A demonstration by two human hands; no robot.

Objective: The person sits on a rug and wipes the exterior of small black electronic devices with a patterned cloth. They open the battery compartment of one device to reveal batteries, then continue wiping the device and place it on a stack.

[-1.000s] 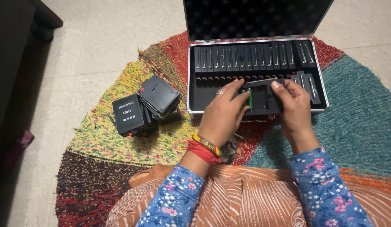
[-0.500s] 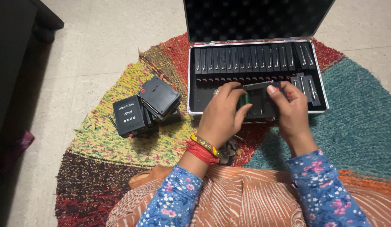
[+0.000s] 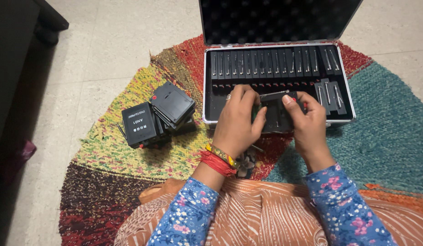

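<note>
Left hand (image 3: pixel 236 119) and right hand (image 3: pixel 307 124) both clamped on a black box unit (image 3: pixel 276 115), fingers curled over its top, thumbs at its sides, held just above the front edge of the open metal case (image 3: pixel 346 82). Inside the case, a back row of black units (image 3: pixel 266 63) standing upright. Left on the woven rug (image 3: pixel 129 159), a loose pile of black units (image 3: pixel 159 116).

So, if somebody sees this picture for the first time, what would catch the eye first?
Probably the two hands, left hand and right hand, gripping one flat black device together over the front edge of the open aluminium case, whose back row is packed with matching black units. Next, the colourful knitted rug underneath, and the loose pile of black devices lying on it left of the case.
</note>
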